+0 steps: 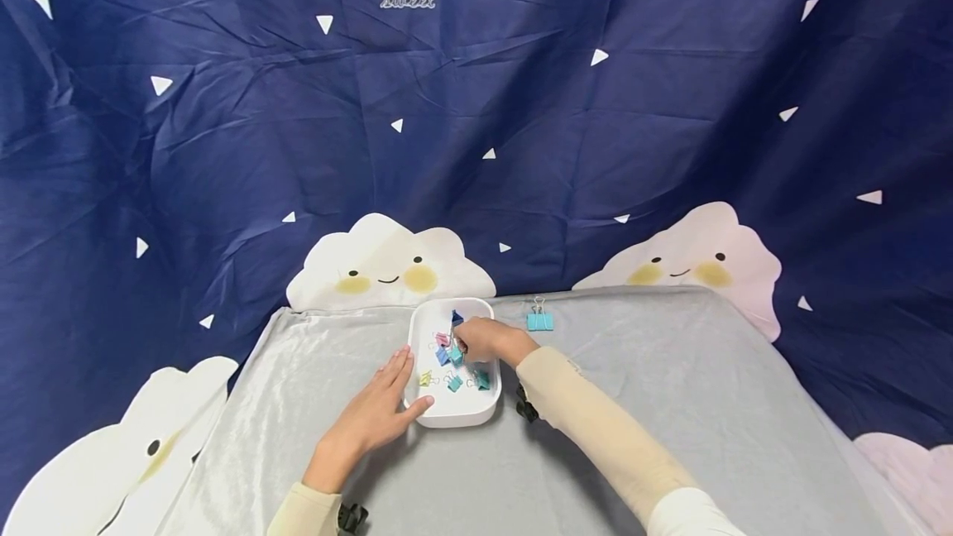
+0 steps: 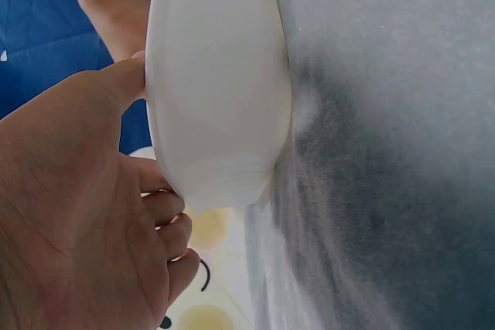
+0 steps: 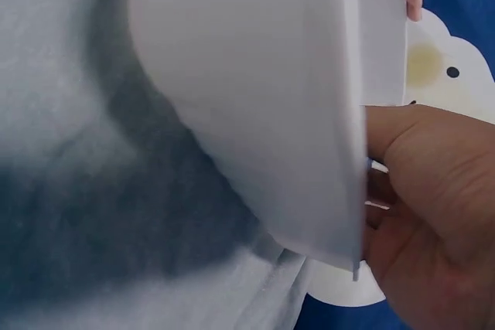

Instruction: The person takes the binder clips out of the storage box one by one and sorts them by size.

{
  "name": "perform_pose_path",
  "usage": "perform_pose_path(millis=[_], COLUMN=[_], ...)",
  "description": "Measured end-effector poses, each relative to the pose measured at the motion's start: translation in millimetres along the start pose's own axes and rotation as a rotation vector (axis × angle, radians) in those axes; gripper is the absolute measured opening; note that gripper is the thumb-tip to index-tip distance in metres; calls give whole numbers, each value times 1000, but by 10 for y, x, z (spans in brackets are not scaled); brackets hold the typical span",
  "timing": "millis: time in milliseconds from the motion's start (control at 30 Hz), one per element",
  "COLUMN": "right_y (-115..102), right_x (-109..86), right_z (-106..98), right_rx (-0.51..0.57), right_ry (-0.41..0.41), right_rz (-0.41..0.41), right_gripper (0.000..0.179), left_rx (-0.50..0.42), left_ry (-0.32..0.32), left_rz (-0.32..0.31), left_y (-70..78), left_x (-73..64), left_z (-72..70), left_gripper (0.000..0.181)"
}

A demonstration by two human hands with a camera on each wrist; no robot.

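Observation:
A white tray holds several small binder clips, among them a yellow clip, a pink clip and a teal clip. My left hand rests along the tray's left rim, fingers extended, thumb spread over the near left corner. Inside the tray my right hand reaches over the right rim and pinches a dark blue binder clip by its wire handle. In the right wrist view the wall of the tray hides those fingertips.
A larger turquoise binder clip stands on the grey cloth, right of the tray near the back edge. Behind hangs a navy curtain with white triangles and smiling clouds.

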State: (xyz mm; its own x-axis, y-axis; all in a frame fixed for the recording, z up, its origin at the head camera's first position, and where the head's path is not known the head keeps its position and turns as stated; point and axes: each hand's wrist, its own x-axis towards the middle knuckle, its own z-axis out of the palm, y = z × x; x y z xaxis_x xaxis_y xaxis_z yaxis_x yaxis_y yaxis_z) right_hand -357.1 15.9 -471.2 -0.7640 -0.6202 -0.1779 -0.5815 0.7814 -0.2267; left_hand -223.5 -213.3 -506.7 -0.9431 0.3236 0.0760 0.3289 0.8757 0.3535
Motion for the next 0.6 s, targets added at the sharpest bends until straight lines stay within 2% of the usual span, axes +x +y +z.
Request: perform_pose_path(millis=[67,233,400,600], right_y=[7,59,134,193], right_x=[-6,-4,-7,-21], right_z=[-4,9,25,23], right_rx=[1,94,148,186], right_ry=[10,36,107,173], right_rz=[-15,-64,-129,-142], right_gripper=[25,18,19,15], left_rx=[1,-3,-11,1], left_ry=[1,5,8,10], left_rz=[0,-1,-4,-7], left_y=[-4,1,6,3], left_x=[2,-2,2,9], left_z=[-1,-6,-6,2], left_gripper=[91,90,90,90])
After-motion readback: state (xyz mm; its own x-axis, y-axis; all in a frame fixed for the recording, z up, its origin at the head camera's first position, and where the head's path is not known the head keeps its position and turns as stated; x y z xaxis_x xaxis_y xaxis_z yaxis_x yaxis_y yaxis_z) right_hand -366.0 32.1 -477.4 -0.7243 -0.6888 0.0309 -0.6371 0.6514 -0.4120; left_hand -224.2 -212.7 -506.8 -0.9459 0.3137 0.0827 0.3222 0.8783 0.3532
